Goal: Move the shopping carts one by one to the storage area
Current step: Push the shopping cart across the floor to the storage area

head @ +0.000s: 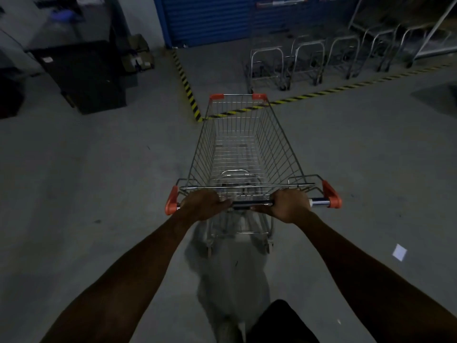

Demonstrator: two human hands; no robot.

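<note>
Both hands are wrapped round the handle bar [252, 203] of the shopping cart [243, 149], left hand [201, 203] near its orange end cap, right hand [288, 204] further in, probably to steer the empty basket straight ahead toward the taped-off storage area [247, 110], where parked carts [306, 63] wait beyond.

The floor [99, 169] is grey concrete, scuffed, under dim light. Ahead of me, yellow-and-black hazard tape [189, 92] runs along the floor in two lines that meet at a corner. Behind it is a blue roller shutter [210, 21], lowered, beside a pale wall [138, 16]. To my left stands a dark cabinet [84, 75], with cartons [139, 54] near the wall. To my right, a white paper scrap [399, 252] lies on the floor.
</note>
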